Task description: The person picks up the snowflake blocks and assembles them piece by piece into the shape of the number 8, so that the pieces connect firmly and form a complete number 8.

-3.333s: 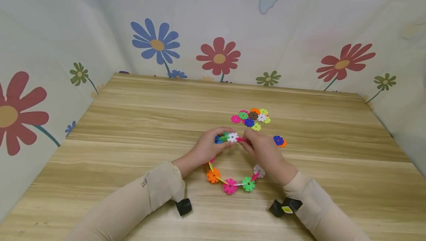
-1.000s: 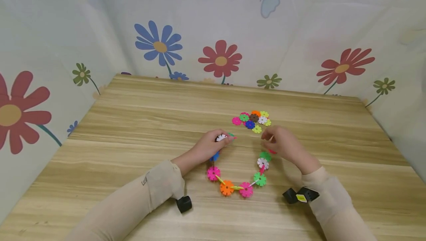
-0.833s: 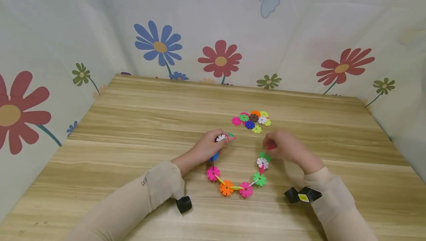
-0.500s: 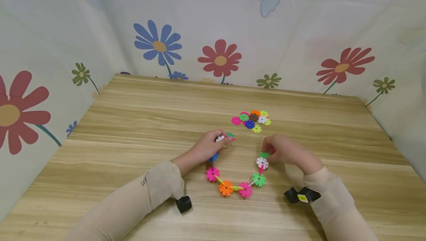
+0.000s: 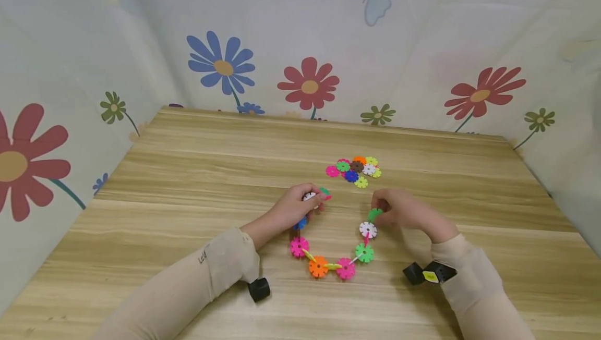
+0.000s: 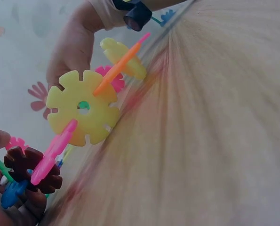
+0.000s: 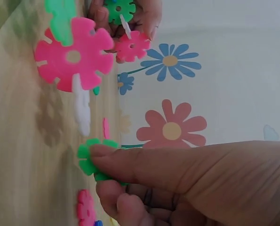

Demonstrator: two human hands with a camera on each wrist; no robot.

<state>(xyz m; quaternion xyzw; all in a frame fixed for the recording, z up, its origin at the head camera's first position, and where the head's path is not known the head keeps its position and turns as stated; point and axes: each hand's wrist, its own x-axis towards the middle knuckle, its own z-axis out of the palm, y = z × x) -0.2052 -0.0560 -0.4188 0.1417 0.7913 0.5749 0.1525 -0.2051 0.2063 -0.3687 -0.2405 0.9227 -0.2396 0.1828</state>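
A curved chain of notched plastic snowflake discs (image 5: 318, 266) in many colors lies on the table, its open side away from me. My left hand (image 5: 293, 207) grips its left end, around a white disc (image 5: 309, 197); a green and a pink disc stick out past the fingertips. My right hand (image 5: 406, 212) pinches the green disc (image 7: 86, 165) at the other end between thumb and fingers, beside a white disc (image 5: 368, 230). In the left wrist view, a brown disc (image 6: 22, 162) sits close to my left fingers. A gap separates the two ends.
Beyond the hands lies a loose pile of snowflake discs (image 5: 358, 166) in several colors. The wooden table (image 5: 211, 157) runs back to a flower-printed curtain (image 5: 263, 16). Black wrist cameras (image 5: 259, 290) hang under both sleeves.
The hands were together at the chain's left end; my right hand has since moved right and now pinches the green end disc. The blue and orange discs at the right are no longer visible.
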